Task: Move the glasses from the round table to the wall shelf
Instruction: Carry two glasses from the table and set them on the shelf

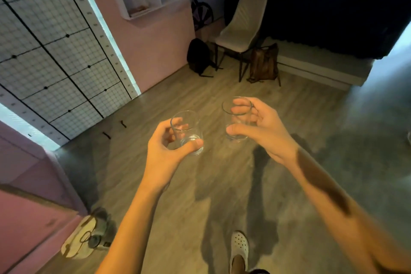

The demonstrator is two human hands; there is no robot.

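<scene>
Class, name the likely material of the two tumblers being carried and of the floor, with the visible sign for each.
Left tumbler and right tumbler: clear, smooth glass, it seems, since fingers and floor show through them. Floor: pale wood or wood-look laminate, matt, with plank seams and grain.

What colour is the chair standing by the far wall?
The chair has a cream, off-white seat and back on dark legs, seen in the head view.
</scene>
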